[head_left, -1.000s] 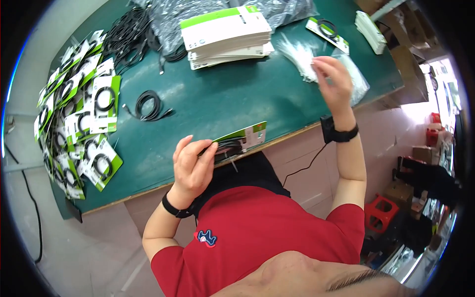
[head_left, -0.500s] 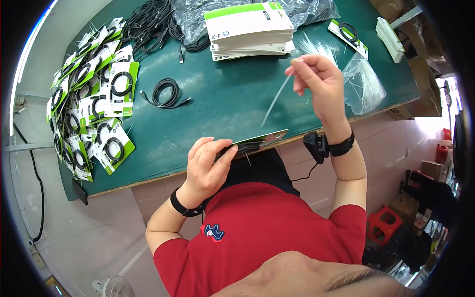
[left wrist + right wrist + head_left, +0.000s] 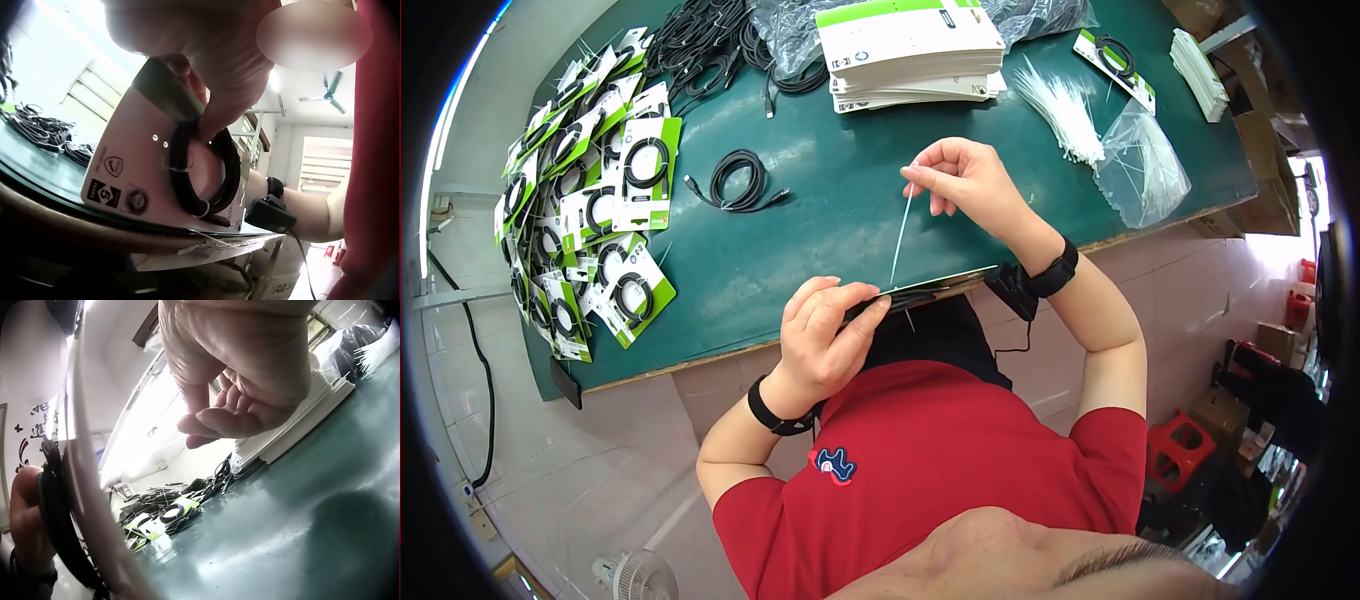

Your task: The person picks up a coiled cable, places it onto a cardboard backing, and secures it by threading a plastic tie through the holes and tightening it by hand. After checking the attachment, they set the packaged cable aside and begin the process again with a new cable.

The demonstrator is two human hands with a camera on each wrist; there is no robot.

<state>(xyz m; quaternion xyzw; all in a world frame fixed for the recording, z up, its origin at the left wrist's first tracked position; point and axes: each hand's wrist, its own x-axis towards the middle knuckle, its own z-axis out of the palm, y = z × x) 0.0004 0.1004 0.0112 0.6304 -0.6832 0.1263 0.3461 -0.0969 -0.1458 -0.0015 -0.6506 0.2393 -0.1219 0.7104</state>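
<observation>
My left hand pinches a green-and-white backing card with a coiled black cable, close to the table's front edge. In the left wrist view the thumb lies over the top of the coil, and a thin white tie shows round its bottom. The card stands nearly upright, edge-on to the head view. My right hand pinches one end of a white cable tie between thumb and fingertips. The tie hangs down, its lower end right at the card's upper edge.
Carded cables are piled at the left. One coiled cable lies on the green table. Behind are a stack of cards and a cable heap. Loose cable ties and a plastic bag lie at the right.
My right hand has picked a cable tie from the bunch and brought it left and down to the card. The left hand still holds the card, which has tilted more edge-on.
</observation>
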